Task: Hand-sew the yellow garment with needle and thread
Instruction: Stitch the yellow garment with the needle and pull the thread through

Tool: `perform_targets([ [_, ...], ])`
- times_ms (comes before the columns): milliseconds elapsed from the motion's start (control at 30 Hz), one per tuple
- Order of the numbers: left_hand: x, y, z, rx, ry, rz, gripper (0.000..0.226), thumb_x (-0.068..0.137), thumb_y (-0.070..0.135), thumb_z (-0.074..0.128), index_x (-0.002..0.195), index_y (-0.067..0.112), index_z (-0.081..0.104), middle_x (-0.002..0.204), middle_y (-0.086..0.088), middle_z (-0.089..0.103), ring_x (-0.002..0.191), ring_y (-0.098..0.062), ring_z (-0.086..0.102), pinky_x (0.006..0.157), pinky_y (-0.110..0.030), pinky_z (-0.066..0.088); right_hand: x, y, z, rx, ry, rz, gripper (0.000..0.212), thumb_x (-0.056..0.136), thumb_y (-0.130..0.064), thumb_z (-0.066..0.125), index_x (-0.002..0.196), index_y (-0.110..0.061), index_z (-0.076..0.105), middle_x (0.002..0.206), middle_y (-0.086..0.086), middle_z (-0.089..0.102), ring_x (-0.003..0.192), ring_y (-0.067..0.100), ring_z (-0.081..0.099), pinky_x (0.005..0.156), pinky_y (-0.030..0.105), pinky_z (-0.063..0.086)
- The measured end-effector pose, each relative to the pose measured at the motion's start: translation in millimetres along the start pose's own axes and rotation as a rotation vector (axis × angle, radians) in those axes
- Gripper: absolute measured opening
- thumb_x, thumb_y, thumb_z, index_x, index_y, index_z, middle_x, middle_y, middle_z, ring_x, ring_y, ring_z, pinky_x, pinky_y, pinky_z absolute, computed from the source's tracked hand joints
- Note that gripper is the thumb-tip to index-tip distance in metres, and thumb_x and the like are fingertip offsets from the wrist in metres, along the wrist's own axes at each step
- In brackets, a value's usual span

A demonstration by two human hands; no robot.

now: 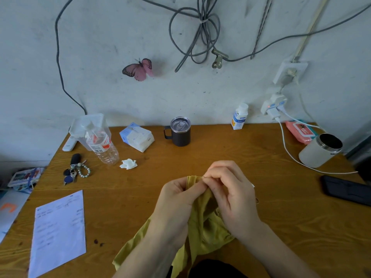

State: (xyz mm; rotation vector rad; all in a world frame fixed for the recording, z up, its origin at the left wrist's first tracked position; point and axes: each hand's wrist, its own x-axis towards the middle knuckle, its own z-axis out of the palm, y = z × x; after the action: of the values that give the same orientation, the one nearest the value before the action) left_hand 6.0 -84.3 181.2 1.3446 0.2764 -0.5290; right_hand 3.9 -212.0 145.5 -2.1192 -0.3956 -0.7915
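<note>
I have the yellow garment (202, 227) bunched low in the frame, just right of centre, trailing off the bottom edge toward my lap. Its folded edge is raised between both hands, so I judge the sewing is under way, mid-stitch. I can make out no finished stitches, and the thread is too fine to see, so how much seam remains I cannot tell.

My left hand (176, 205) is curled shut on the cloth, thumb and forefinger pinching the fold just under its top edge. My right hand (230, 189) is closed in a fingertip pinch at that same edge, touching the left; a faint sliver at the fingertips may be the needle, though it is too small to be sure.

Farther up the wooden desk (220, 153), well apart from my hands, stand a dark lidded mug (179, 132) at centre and a clear water bottle (102, 147) to the left.
</note>
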Motion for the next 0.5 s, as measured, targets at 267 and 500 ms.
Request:
perform_targets([
  [267,0,-2,0,-0.134,-0.075,-0.12,0.037,0.091,0.007,0.057,0.059,0.004,0.075,0.062,-0.013,0.068,0.053,-0.018,0.067,0.053,-0.026,0.058,5,-4,8,-0.112,0.035,-0.245,0.013,0.084,0.0,0.045,0.085,-0.01,0.053,0.088,0.002,0.054,0.076,0.013,0.046,0.062,0.024,0.041],
  [500,0,0,-5,-0.112,-0.029,0.033,0.024,0.071,0.021,0.068,0.08,0.0,0.075,0.08,-0.022,0.073,0.07,-0.029,0.07,0.073,-0.042,0.06,21,-16,3,0.392,0.052,0.221,0.017,0.095,-0.011,0.044,0.084,-0.007,0.057,0.077,-0.002,0.061,0.07,0.014,0.057,0.063,0.025,0.046],
])
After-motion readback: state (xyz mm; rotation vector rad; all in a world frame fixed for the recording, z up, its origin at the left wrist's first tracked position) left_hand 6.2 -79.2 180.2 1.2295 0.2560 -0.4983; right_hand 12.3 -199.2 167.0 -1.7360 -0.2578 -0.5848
